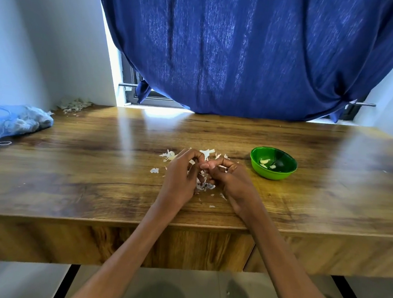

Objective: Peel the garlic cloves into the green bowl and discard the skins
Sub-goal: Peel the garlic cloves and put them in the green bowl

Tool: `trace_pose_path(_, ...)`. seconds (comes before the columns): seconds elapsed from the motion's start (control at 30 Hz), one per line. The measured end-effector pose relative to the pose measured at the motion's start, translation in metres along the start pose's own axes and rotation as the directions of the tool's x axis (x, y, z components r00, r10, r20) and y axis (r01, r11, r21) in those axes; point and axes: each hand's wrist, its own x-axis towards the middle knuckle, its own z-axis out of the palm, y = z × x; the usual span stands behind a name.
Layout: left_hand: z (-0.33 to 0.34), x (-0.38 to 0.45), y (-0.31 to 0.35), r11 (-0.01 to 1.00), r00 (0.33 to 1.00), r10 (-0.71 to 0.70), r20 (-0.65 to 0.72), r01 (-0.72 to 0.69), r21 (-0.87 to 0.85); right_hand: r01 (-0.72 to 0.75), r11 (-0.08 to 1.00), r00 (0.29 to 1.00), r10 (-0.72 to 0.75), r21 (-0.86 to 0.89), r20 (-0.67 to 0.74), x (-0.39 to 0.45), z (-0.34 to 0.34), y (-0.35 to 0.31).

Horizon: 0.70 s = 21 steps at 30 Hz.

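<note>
**Head view: peeling mid-table, bowl to the right**

Far left on the wooden table [73,153]: a blue mesh bag [12,120], seemingly the garlic supply, parked out of the way. Behind it in the corner, a heap of skins [75,106], probably discards swept aside.

At centre: left hand [181,173] and right hand [231,182], fingers curled and tips pressed together around something small, likely a garlic clove, itself hidden by the fingers. Held low over the table, so loose skins [208,153] drop around and beneath.

Just right of the hands: green bowl [283,173], within easy reach for dropping, a few peeled cloves [264,161] inside. Task judged partway: loose skins not yet cleared.
</note>
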Motion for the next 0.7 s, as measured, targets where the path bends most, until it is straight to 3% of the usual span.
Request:
trace_pose_path(0.37, 0.003, 0.000, 0.008, 0.989, 0.988, 0.127, -0.093, -0.120, 0.082, -0.066, 0.990, 0.996, 0.058, 0.126, 0.065, 0.005, 0.001, -0.003)
trace_pose_path(0.7, 0.001, -0.005, 0.021, 0.983, 0.983, 0.177, -0.049, -0.173, 0.068, -0.100, 0.978, 0.990, 0.081, 0.180, 0.112, 0.006, 0.003, -0.006)
